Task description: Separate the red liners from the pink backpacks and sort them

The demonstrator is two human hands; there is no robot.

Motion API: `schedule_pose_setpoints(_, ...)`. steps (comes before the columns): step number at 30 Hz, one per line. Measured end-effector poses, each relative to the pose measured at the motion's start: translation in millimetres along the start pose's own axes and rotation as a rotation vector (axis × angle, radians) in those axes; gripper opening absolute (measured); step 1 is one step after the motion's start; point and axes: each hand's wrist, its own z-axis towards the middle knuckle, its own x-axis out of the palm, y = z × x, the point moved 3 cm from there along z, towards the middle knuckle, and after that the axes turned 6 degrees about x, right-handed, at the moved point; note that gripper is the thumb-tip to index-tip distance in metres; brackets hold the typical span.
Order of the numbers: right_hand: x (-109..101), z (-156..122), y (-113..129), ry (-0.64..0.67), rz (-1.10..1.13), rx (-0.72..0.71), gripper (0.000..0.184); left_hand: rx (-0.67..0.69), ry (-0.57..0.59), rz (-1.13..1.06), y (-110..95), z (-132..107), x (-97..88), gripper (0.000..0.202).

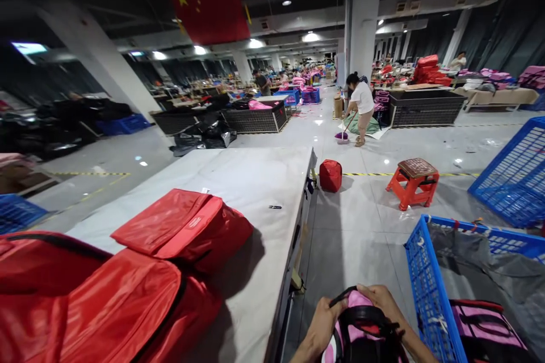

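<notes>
Between my two hands is a pink and black bag point(355, 332) with black straps, low in the view and partly cut off by the bottom edge. My left hand point(320, 320) grips its upper left edge by a black strap or trim. On the top right side, my right hand point(380, 302) has its fingers closed on the bag. To the right, another pink and black bag point(485, 323) lies in a blue plastic crate point(434, 295) with a grey lining.
A white-covered table point(255, 176) on the left bears several red bags point(183, 227) and small dark thread snips point(275, 207). On the floor are a red bag point(331, 176), a red stool point(414, 181) and a tilted blue crate point(511, 176). Farther off, a person point(361, 102) sweeps.
</notes>
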Motion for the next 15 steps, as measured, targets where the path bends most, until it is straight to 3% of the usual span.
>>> schedule_pose_setpoints(2,14,17,-1,0.065,0.027,0.014,0.084,-0.084,-0.043,-0.003,13,5,-1.9,0.058)
schedule_pose_setpoints(5,21,15,6,0.087,0.034,0.009,0.085,-0.152,-0.045,-0.095,20,-4,-7.2,0.068)
schedule_pose_setpoints(10,-5,-16,25,0.040,0.029,-0.098,0.081,-0.091,0.047,-0.193,-10,-45,-6.0,0.083)
schedule_pose_setpoints(12,-11,-21,15,-0.008,0.038,-0.104,0.079,0.006,0.032,-0.106,-19,-58,-0.3,0.082)
schedule_pose_setpoints(15,0,-17,-16,-0.048,0.076,-0.009,0.081,0.089,-0.055,0.140,-11,-63,8.1,0.083)
